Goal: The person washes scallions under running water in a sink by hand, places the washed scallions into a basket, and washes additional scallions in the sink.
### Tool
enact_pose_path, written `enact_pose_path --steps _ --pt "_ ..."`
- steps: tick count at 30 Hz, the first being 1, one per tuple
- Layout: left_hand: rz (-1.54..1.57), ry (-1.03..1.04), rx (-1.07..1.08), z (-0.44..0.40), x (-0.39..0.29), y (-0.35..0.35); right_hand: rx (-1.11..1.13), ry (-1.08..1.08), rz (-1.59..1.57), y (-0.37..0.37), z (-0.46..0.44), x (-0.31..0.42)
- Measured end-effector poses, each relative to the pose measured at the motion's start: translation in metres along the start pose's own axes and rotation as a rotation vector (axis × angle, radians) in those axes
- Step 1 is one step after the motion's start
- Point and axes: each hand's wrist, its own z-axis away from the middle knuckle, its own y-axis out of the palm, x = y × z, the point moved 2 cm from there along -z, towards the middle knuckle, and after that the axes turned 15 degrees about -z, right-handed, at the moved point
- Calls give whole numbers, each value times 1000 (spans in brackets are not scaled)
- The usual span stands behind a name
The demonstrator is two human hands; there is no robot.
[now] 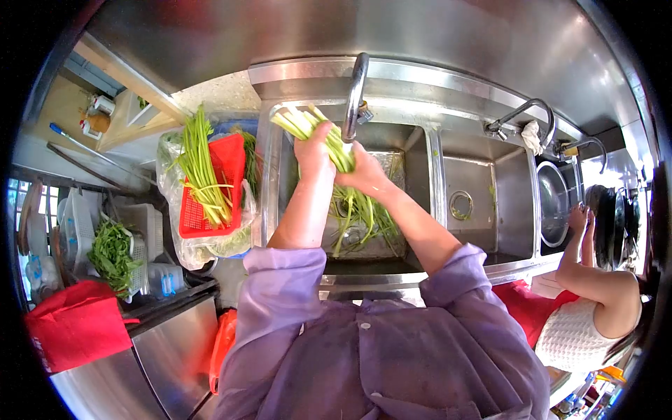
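Observation:
A bunch of long-stalked leafy greens (297, 123) is held over the left sink basin, pale stalk ends up by the faucet (357, 91), leafy ends hanging down. My left hand (314, 150) is wrapped round the stalks on their left side. Lower down, my right hand (365, 170) is closed round the same bunch from the right, just under the spout. Thin green leaves (360, 220) trail into the basin (413, 168) below. Whether water is running I cannot make out.
Left of the sink, a red basket (231, 157) holds more green stalks (199, 168) on a plastic bag. Leafy greens (112, 259) fill a white basket farther left. A middle basin (476, 199) adjoins mine. At right, another person (584, 280) stands near a metal bowl (553, 203).

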Motion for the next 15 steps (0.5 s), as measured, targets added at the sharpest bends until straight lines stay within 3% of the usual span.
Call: enact_pose_path --steps 2,4,6,8,9,10,13,15 --pt "-35 2 -29 5 -10 3 -117 43 119 -2 -13 -6" --pt "-46 75 180 4 -21 5 52 -120 -169 -4 -21 5" --pt "-117 24 298 -3 -22 -2 83 -73 -178 -16 -20 5" --pt "-256 -95 536 -8 -14 -7 355 11 -319 -20 -26 3" --pt "-231 -54 581 -3 -13 -6 410 26 -255 -24 -27 2" --pt "-229 -54 583 0 -11 -4 409 26 -252 -27 -27 -2" --pt "-251 -143 560 11 2 7 598 202 -653 -30 -25 -25" --pt "-243 -160 295 24 17 16 599 219 -564 -35 -23 -32"
